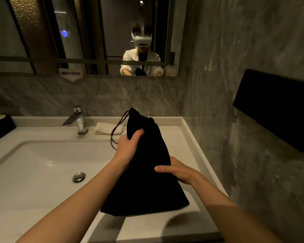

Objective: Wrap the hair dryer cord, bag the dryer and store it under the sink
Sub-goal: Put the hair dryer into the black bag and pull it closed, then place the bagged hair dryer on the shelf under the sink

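Observation:
A black drawstring bag [144, 183] is held above the right side of the white sink counter [184, 137], its gathered mouth pointing away from me. My left hand [128, 148] grips the bag just below the cinched neck. My right hand [175, 170] holds the bag's right side at mid height. The dark drawstring [115, 132] loops down to the left of the neck. The hair dryer and its cord are not visible; whatever the bag contains is hidden by the cloth.
The sink basin [47, 165] with a drain plug [79, 177] lies to the left. A chrome faucet [76, 120] and a folded white towel [109, 128] sit behind it. A black wall box [277, 109] juts out on the right. A mirror [95, 35] hangs above.

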